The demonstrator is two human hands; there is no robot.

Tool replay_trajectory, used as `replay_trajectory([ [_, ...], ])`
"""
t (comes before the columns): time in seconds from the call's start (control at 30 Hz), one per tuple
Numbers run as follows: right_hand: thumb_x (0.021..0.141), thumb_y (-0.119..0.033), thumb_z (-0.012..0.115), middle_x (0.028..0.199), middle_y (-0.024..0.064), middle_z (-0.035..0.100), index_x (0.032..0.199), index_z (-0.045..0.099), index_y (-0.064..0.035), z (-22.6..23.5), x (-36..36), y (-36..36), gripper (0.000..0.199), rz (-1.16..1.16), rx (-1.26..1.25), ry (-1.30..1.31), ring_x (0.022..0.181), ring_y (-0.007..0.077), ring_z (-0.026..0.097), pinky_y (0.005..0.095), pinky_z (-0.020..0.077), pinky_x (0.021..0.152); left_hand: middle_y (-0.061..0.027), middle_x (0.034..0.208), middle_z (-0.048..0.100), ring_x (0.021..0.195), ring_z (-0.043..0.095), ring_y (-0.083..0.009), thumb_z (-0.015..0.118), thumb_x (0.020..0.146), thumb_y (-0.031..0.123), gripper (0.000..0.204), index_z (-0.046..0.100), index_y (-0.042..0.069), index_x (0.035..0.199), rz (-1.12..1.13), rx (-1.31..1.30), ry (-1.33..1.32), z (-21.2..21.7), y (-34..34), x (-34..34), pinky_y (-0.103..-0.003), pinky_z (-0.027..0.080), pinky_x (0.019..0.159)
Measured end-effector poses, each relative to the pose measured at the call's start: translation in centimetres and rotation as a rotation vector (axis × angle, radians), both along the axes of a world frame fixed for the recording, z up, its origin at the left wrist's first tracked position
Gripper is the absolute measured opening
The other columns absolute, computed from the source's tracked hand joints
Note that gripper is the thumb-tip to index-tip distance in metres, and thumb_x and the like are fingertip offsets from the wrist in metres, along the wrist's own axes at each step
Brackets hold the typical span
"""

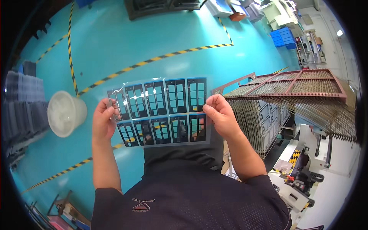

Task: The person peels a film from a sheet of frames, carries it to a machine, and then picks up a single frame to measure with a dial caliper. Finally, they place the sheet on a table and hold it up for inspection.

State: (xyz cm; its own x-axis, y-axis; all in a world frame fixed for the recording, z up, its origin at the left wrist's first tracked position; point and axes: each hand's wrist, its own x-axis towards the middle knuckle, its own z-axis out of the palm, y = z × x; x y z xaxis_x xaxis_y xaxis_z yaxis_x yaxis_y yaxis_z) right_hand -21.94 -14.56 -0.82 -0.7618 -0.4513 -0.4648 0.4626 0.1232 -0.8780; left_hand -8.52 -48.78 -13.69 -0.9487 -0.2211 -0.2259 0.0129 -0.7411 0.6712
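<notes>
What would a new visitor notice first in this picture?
First, the clear plastic sheet with two rows of dark panels, held up at the centre by the left hand and the right hand at its side edges. Next, the red wire rack stacked at the right, and the white bucket on the turquoise floor at the left.

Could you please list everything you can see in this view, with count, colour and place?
Clear sheet: one, transparent with two rows of dark rectangular panels with teal windows, held up between both hands at centre.
Bucket: one, white, on the floor at left.
Floor: teal, with yellow-black striped lines.
Rack: one, reddish-brown frame with wire-mesh shelves, at right.
Crates: blue, stacked, upper right.
Left hand: grips the sheet's left edge.
Right hand: grips the sheet's right edge.
</notes>
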Motion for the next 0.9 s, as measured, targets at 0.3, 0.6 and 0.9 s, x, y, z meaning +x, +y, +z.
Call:
replay_trajectory([
  [0.3, 0.095, -0.013, 0.061, 0.086, 0.0027, 0.059, 0.102, 0.048, -0.0075, 7.1, 2.9, 1.9, 0.016, -0.128, -0.189, 0.111, 0.070, 0.0124, 0.064, 0.0259, 0.0548, 0.054, -0.0040, 0.091, 0.060, 0.076, 0.061, -0.0117, 0.063, 0.085, 0.005, 0.022, 0.058, 0.004, 0.107, -0.064, -0.169, 0.094, 12.7, -1.2, -2.3, -0.027, 0.052, 0.063],
  [0.6, 0.094, -0.013, 0.061, 0.085, 0.0044, 0.061, 0.101, 0.048, -0.0080, 8.2, 12.3, 8.7, 0.015, -0.433, -0.333, 0.208, 0.066, 0.0140, 0.064, 0.0269, 0.0542, 0.053, -0.0050, 0.090, 0.061, 0.073, 0.061, -0.0106, 0.061, 0.086, 0.004, 0.022, 0.058, 0.002, 0.107, -0.326, -0.340, 0.189, 19.8, 4.6, -4.9, -0.025, 0.052, 0.060],
  [0.9, 0.095, -0.012, 0.059, 0.084, 0.0069, 0.062, 0.102, 0.047, -0.0079, 15.5, 31.1, 10.0, 0.014, -0.838, -0.325, 0.333, 0.066, 0.0156, 0.065, 0.0295, 0.0560, 0.054, -0.0059, 0.090, 0.061, 0.074, 0.062, -0.0100, 0.063, 0.087, 0.006, 0.021, 0.056, 0.001, 0.107, -0.789, -0.296, 0.368, 28.8, 10.8, -2.2, -0.024, 0.053, 0.060],
])
